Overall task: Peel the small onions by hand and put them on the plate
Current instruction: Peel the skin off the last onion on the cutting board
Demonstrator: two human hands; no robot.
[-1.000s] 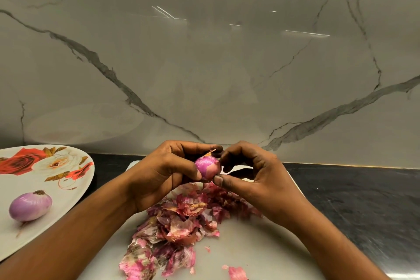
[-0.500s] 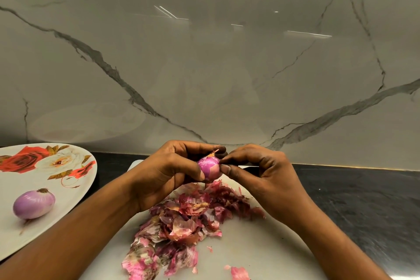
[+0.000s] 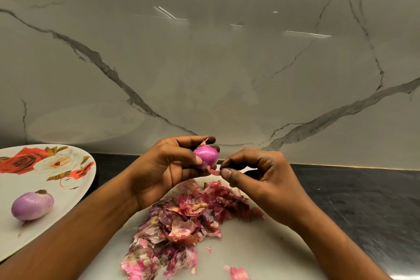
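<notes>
My left hand (image 3: 168, 170) grips a small pink onion (image 3: 206, 155) between thumb and fingers, held above the white board. A thin strip of skin (image 3: 213, 171) hangs from the onion's underside, and my right hand (image 3: 256, 179) pinches its free end between thumb and forefinger, just right of the onion. On the flowered white plate (image 3: 68, 188) at the left lies one peeled pale purple onion (image 3: 31, 206).
A heap of pink and brown onion skins (image 3: 181, 223) covers the white cutting board (image 3: 261, 252) under my hands, with a few loose scraps near its front. Dark countertop (image 3: 363, 200) runs to the right. A marble wall stands close behind.
My right hand has drawn away from the onion to the right and down, pulling a strip of skin off it. The left hand turned the onion slightly and lifted it.
</notes>
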